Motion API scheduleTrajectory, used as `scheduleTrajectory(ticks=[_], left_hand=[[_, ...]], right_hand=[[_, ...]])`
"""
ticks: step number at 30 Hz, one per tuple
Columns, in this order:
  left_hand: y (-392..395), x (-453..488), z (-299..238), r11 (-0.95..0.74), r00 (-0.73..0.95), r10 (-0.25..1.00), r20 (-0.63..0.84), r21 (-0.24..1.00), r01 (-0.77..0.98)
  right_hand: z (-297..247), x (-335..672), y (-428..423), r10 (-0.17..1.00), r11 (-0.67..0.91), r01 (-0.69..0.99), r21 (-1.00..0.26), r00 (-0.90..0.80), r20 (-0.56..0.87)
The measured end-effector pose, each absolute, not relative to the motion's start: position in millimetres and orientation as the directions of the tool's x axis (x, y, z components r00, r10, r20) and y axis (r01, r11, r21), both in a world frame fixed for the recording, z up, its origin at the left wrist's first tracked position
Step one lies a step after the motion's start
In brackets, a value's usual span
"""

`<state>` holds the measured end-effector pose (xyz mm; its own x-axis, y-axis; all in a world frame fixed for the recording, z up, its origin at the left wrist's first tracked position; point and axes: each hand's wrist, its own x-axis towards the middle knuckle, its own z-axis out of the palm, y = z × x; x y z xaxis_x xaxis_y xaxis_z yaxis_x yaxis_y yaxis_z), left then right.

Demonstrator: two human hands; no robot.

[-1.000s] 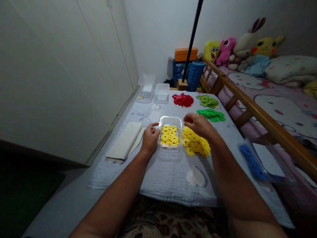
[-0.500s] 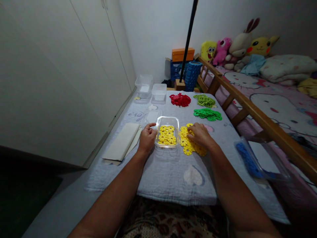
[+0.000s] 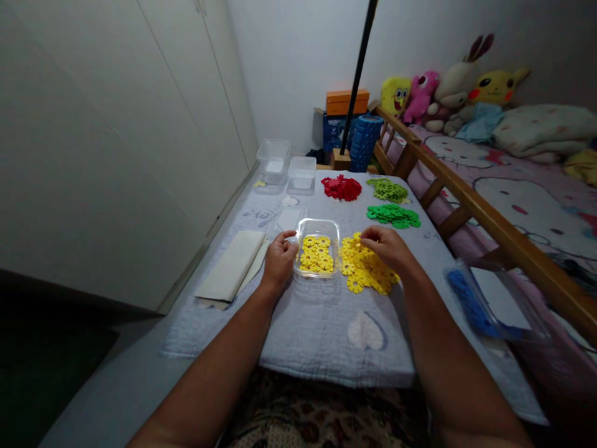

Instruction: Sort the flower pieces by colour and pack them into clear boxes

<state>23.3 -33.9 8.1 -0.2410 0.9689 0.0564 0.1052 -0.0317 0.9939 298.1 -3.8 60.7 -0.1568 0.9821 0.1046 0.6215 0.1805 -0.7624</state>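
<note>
The clear tray (image 3: pixel 318 252), centred on the quilted mat (image 3: pixel 317 323), is clamped at its left rim by the left hand (image 3: pixel 278 261). The right hand (image 3: pixel 387 246) is bunched on the yellow pile (image 3: pixel 368 277) just beside the tray, and whether anything is pinched cannot be told. A red pile (image 3: pixel 342 187) and a green pile (image 3: pixel 393 216) are laid beyond, with a wooden bed rail (image 3: pixel 471 202) alongside.

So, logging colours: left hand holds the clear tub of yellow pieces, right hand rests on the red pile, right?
No: the head view shows the right hand resting on the yellow pile, not red; the left hand holds the clear tub.

A red pile (image 3: pixel 342 187), two green piles (image 3: pixel 393 216), two empty clear boxes (image 3: pixel 273 160), and plush toys (image 3: pixel 466 81) along a bed (image 3: pixel 508 186).
</note>
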Motion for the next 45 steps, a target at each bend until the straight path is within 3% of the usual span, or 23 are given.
scheduleTrajectory(ticks=[5,10,13,21,27,35,37,42,45], left_hand=[[-34.0,23.9,7.7,-0.034,-0.243,0.969,0.054,0.996,0.087],[-32.9,23.4,5.1,-0.051,-0.233,0.97,0.069,0.995,0.085],[-32.3,23.2,4.2,-0.056,-0.23,0.97,0.076,0.994,0.089],[-33.5,23.9,7.7,-0.044,-0.238,0.969,0.063,0.996,0.084],[-33.0,23.0,5.8,-0.052,-0.232,0.97,0.075,0.993,0.104],[-33.0,23.3,5.2,-0.059,-0.231,0.969,0.083,0.993,0.106],[-33.2,23.2,5.7,-0.057,-0.229,0.97,0.079,0.993,0.103],[-33.0,22.3,5.3,-0.058,-0.229,0.97,0.08,0.993,0.105],[-33.1,22.0,5.2,-0.059,-0.228,0.97,0.084,0.992,0.111]], right_hand=[[82.7,270.2,1.3,0.95,0.305,0.612,-0.73,-0.246,0.191],[93.2,222.6,6.1,0.906,0.42,0.827,-0.374,-0.407,0.117],[91.8,204.9,8.9,0.889,0.454,0.87,-0.193,-0.456,0.039],[85.6,195.1,14.8,0.871,0.489,0.872,0.015,-0.488,-0.062],[91.8,199.1,10.3,0.887,0.461,0.886,0.046,-0.458,-0.063],[97.6,267.7,-3.3,0.933,0.322,0.942,-0.095,-0.298,0.202],[91.3,288.0,-6.7,0.944,0.301,0.946,-0.123,-0.277,0.181],[62.9,313.0,-18.1,0.946,0.319,0.941,-0.116,-0.324,-0.026],[48.0,310.9,-23.1,0.942,0.332,0.938,-0.101,-0.336,-0.021]])
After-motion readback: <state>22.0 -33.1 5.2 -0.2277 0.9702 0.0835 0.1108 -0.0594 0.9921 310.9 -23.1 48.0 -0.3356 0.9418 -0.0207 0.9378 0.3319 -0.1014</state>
